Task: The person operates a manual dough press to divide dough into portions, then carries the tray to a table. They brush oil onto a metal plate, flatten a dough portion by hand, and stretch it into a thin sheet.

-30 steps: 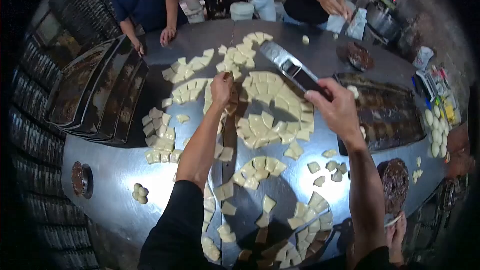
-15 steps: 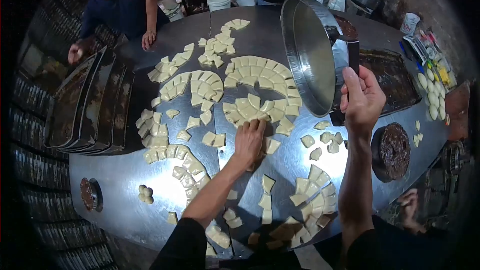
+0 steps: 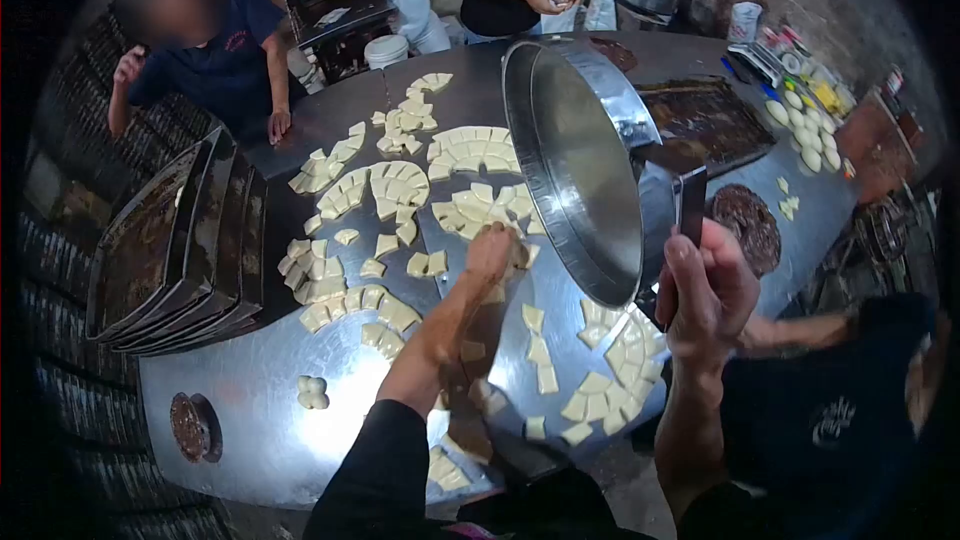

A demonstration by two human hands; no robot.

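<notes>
My right hand (image 3: 712, 285) is wrapped around the handle of a large round metal pan (image 3: 575, 155). The pan is raised above the table and tipped on its side, its inside facing left. My left hand (image 3: 490, 252) reaches down to the pale dough pieces (image 3: 465, 212) in the middle of the table. Its fingers are bent together at a dough piece, partly hidden beneath them. Flat cut dough pieces lie around it in curved rows, with another fan of dough pieces (image 3: 625, 360) nearer me on the right.
Stacked dark trays (image 3: 185, 250) stand on the left edge of the metal table (image 3: 250, 380). Dark round masses (image 3: 745, 228), a flat tray (image 3: 700, 120) and pale oval dough balls (image 3: 805, 130) lie to the right. Co-workers stand at the far side (image 3: 240, 60) and near right (image 3: 840, 410).
My view has shifted. The pan sits lower and closer in view, still tipped in my right hand. My left hand stays at the middle dough. A co-worker now shows more at the right.
</notes>
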